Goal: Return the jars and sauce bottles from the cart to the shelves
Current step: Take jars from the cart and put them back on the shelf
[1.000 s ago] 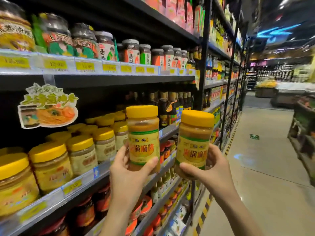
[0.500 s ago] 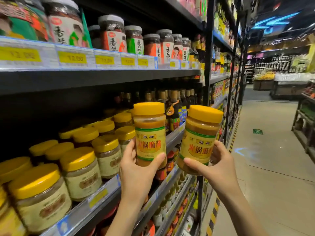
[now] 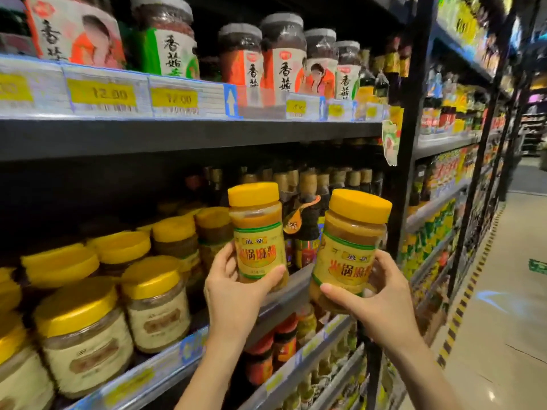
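Middle shelf [image 3: 142, 377] packed with yellow-lidded jars [image 3: 154, 303]. Just in front of it, two matching jars held up: left jar [image 3: 257, 232] upright, left hand [image 3: 233, 294] curled round its base; right jar [image 3: 349, 250] tilted, right hand [image 3: 381, 297] gripping its lower half.

Two arms in view, cut off by the bottom edge of the frame.

Left forearm [image 3: 207, 377]: bare along its whole visible length, slim, narrowing evenly to the wrist.

Right forearm [image 3: 426, 374]: bare as well up to the frame edge, same slim build, wrist bone faintly raised.

Left grip [image 3: 233, 294]: a bare hand with slender fingers, smooth knuckles and a bare wrist.

Right grip [image 3: 384, 303]: a bare hand with a long thumb [image 3: 340, 292]. The nail at its tip looks short and rounded, but its finish is too blurred to judge.

Clothing: anything worn lies past the frame edge, so I cannot tell what it is. Soft focus hides finer surface detail on both arms.
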Action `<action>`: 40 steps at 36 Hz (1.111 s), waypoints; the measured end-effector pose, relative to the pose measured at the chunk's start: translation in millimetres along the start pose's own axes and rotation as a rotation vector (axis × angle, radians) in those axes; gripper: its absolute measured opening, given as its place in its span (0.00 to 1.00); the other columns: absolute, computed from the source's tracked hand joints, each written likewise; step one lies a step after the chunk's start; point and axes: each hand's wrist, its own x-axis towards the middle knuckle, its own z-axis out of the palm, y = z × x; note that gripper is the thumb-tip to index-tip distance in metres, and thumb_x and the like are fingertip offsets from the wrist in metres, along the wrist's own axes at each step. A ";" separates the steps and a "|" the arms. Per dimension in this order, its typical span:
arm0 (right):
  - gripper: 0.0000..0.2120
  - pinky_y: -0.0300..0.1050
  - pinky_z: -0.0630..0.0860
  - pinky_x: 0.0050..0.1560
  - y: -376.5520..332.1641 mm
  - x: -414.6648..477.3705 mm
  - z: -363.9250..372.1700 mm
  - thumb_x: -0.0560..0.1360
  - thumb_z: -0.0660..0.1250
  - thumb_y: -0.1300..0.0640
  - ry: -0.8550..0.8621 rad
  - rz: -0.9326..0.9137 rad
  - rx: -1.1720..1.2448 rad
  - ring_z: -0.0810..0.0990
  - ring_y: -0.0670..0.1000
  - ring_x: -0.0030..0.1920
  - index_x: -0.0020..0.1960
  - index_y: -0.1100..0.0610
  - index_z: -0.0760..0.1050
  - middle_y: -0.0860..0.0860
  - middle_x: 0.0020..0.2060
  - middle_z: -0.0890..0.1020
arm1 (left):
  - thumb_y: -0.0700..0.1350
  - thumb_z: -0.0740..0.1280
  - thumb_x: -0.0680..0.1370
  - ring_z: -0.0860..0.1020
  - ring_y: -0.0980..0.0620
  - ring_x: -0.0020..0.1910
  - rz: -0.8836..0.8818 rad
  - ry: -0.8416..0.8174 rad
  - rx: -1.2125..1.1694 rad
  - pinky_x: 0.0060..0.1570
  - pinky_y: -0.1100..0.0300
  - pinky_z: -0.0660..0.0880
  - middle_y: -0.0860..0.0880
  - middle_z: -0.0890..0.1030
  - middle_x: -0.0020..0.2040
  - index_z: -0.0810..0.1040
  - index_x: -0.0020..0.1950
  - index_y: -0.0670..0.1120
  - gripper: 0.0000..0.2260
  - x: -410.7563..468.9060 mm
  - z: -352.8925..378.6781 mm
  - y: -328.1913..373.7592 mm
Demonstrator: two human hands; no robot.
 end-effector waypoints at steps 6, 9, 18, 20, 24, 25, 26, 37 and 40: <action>0.28 0.23 0.73 0.39 30.0 40.6 -9.0 0.58 0.80 0.60 -0.142 0.002 0.043 0.78 0.31 0.46 0.52 0.48 0.70 0.42 0.49 0.79 | 0.44 0.80 0.60 0.80 0.53 0.54 -0.078 0.088 0.105 0.58 0.51 0.77 0.48 0.80 0.58 0.69 0.67 0.44 0.39 23.9 26.4 -16.1; 0.33 0.33 0.79 0.46 42.8 53.4 -8.9 0.54 0.80 0.53 -0.196 0.018 0.081 0.80 0.38 0.50 0.56 0.49 0.71 0.45 0.51 0.80 | 0.45 0.80 0.59 0.82 0.57 0.48 -0.096 0.104 0.169 0.53 0.54 0.79 0.52 0.83 0.50 0.75 0.61 0.46 0.31 33.4 28.5 -23.1; 0.33 0.35 0.79 0.46 62.7 77.0 -2.0 0.51 0.78 0.48 -0.307 0.012 0.158 0.80 0.39 0.51 0.53 0.42 0.70 0.43 0.51 0.80 | 0.51 0.81 0.54 0.83 0.55 0.47 -0.152 0.151 0.259 0.52 0.49 0.79 0.55 0.83 0.46 0.76 0.53 0.52 0.30 48.9 25.1 -31.4; 0.33 0.39 0.79 0.49 65.8 80.1 -1.5 0.50 0.78 0.46 -0.322 0.006 0.164 0.80 0.40 0.52 0.53 0.42 0.70 0.43 0.51 0.80 | 0.53 0.81 0.52 0.82 0.52 0.49 -0.165 0.163 0.314 0.53 0.48 0.79 0.53 0.82 0.49 0.74 0.53 0.52 0.32 51.2 24.4 -29.3; 0.33 0.39 0.80 0.48 71.4 84.3 0.1 0.50 0.78 0.46 -0.361 0.003 0.188 0.81 0.40 0.51 0.52 0.43 0.71 0.43 0.50 0.81 | 0.51 0.81 0.56 0.80 0.50 0.52 -0.169 0.151 0.417 0.55 0.48 0.78 0.49 0.81 0.53 0.73 0.59 0.46 0.35 55.4 25.8 -24.7; 0.33 0.39 0.81 0.48 72.9 85.2 0.8 0.50 0.78 0.47 -0.368 0.003 0.191 0.81 0.41 0.50 0.53 0.45 0.71 0.44 0.50 0.81 | 0.51 0.81 0.56 0.79 0.50 0.52 -0.170 0.144 0.441 0.55 0.49 0.78 0.49 0.81 0.53 0.72 0.61 0.46 0.36 56.6 26.1 -23.6; 0.32 0.38 0.80 0.47 74.2 86.0 1.3 0.51 0.78 0.48 -0.376 0.003 0.199 0.81 0.41 0.50 0.53 0.46 0.71 0.45 0.50 0.81 | 0.51 0.81 0.57 0.79 0.50 0.52 -0.170 0.131 0.466 0.55 0.49 0.77 0.50 0.81 0.53 0.72 0.61 0.46 0.36 58.1 26.6 -22.8; 0.36 0.35 0.80 0.47 86.4 91.8 3.0 0.48 0.77 0.45 -0.419 0.033 0.236 0.80 0.39 0.50 0.54 0.45 0.70 0.42 0.51 0.81 | 0.47 0.81 0.59 0.76 0.52 0.50 -0.203 0.045 0.667 0.53 0.55 0.76 0.50 0.78 0.50 0.67 0.54 0.49 0.31 69.1 32.2 -29.0; 0.36 0.39 0.81 0.48 90.3 93.5 2.0 0.49 0.78 0.45 -0.418 0.029 0.245 0.81 0.42 0.51 0.55 0.47 0.71 0.45 0.51 0.81 | 0.48 0.81 0.58 0.77 0.48 0.55 -0.218 0.041 0.692 0.57 0.50 0.76 0.48 0.77 0.54 0.66 0.60 0.47 0.36 73.7 32.7 -31.4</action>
